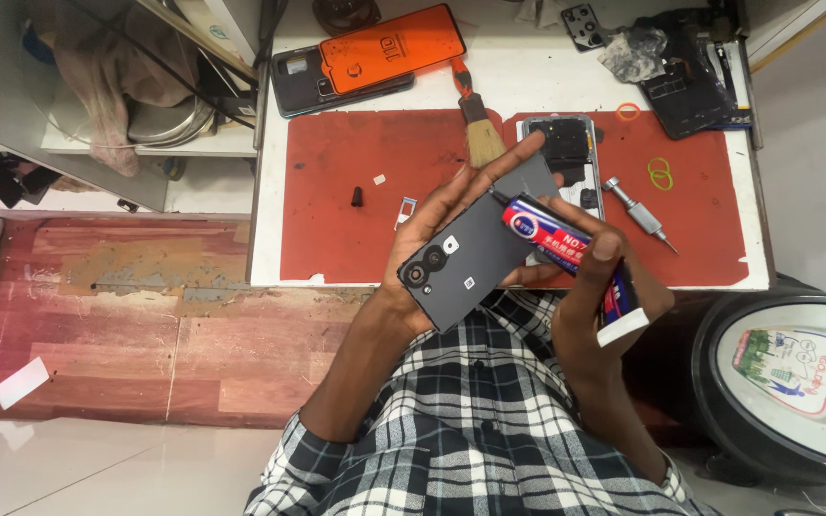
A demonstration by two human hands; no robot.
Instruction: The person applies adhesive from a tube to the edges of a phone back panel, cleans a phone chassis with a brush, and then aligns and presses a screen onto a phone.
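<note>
I hold a dark phone point(475, 250) back-up in my left hand point(432, 229), over the near edge of the table point(528, 81); its camera lenses sit at the lower left end, toward my wrist, and my fingers wrap under it and rise past its far edge, the fingertips point(528, 143) reaching up beside a brush; my right hand point(604, 287) is closed around a glue tube point(566, 250), red, blue and white, its dark nozzle touching the phone's right edge near the upper corner; my thumb presses on the tube's body, and the flat white tail sticks out below my palm; both grips are firm, one on the phone, one on the tube; just beyond my fingers an opened phone point(571, 158) lies on the red mat point(356, 162), its insides showing; the brush point(478, 119) lies on the mat with bristles toward me; right of the opened phone rests a metal screwdriver point(638, 212), and farther right some yellow rings point(660, 174); on the left part of the mat lie a small black piece point(357, 197) and a SIM tray point(404, 208); at the far edge of the table an orange screen protector point(389, 48) lies over another phone point(298, 81), and to the right a black frame point(685, 81) lies among loose parts; a round helmet-like thing point(786, 382) sits at my right, off the table; my checked shirt point(470, 430) fills the bottom.
</note>
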